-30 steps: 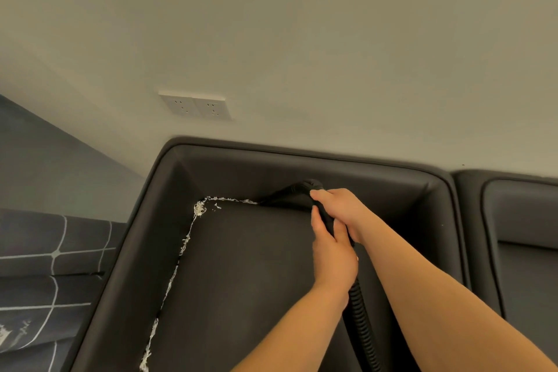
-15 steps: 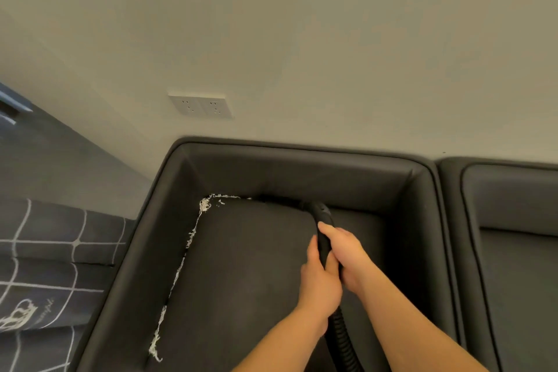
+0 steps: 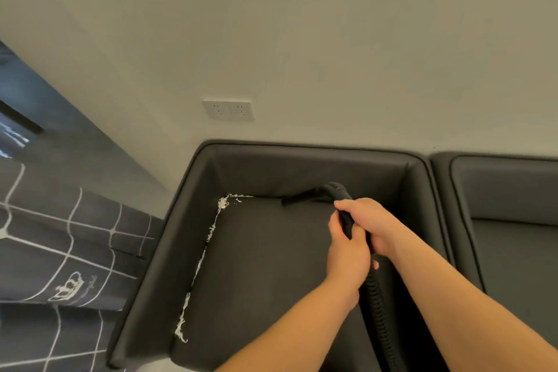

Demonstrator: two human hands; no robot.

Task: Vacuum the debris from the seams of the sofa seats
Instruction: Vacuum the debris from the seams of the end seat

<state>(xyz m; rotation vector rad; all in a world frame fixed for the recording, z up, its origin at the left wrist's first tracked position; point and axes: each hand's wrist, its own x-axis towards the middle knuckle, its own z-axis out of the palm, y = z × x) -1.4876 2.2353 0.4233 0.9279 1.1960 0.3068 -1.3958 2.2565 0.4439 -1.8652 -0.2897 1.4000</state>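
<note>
- Head view: a person is leaning over a dark grey sofa seat (image 3: 271, 266), both bare forearms reaching in from the lower right.
- The left hand (image 3: 347, 257) and right hand (image 3: 370, 225) are both wrapping their fingers tightly around the black vacuum handle (image 3: 344, 211), left hand nearer the body, right hand just above it.
- The nozzle (image 3: 297, 199) is lying in the back seam of the seat, pointing left.
- White debris (image 3: 211, 238) is sitting in the far-left corner of the seam and trailing down the left side seam towards the front; a short stretch is lying between the corner and the nozzle tip.
- The ribbed black hose (image 3: 379, 311) is running down between the forearms and off the bottom edge, hiding part of the seat.
- A second sofa seat (image 3: 507, 251) is sitting just beside it, on the right.
- A double wall socket (image 3: 228, 110) is showing on the plain pale wall (image 3: 302, 39) above the backrest.
- Dark fabric with white grid lines (image 3: 60, 251) is lying to the left of the sofa arm.
</note>
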